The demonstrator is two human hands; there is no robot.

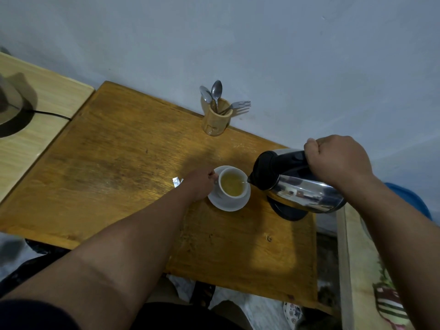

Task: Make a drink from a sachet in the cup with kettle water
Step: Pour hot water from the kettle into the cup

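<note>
The cup [232,184], white and single, stands on one white saucer [228,203] near the right part of the wooden table [119,163]. Its handle is hidden behind the left hand [201,183], whose fingers curl closed at the cup's left side; whether they pinch the handle or only steady the rim cannot be told. Just left of that hand, a small silvery sachet [175,181] lies on the table, mostly covered by the wrist, so only a corner shows and any print on it is unreadable.

The cup holds a yellowish, cloudy liquid nearly up to the brim. The one kettle [295,184], steel-bodied with a black lid and spout, is tipped toward the cup, its spout just over the right rim, and a thin thread of water is barely visible there. The right hand [338,160] is wrapped tight in a fist around the black handle, which it covers almost entirely. Under the kettle a dark round base [289,213] shows only in part.

By the wall stands one wooden holder [215,121] containing three spoons [216,90] and one fork [240,105], the fork leaning right.

At the left edge a dark hat-like shape [12,108] on a paler table [42,108] is cut off. The patterned things at the right and bottom edges are too blurred to identify.
</note>
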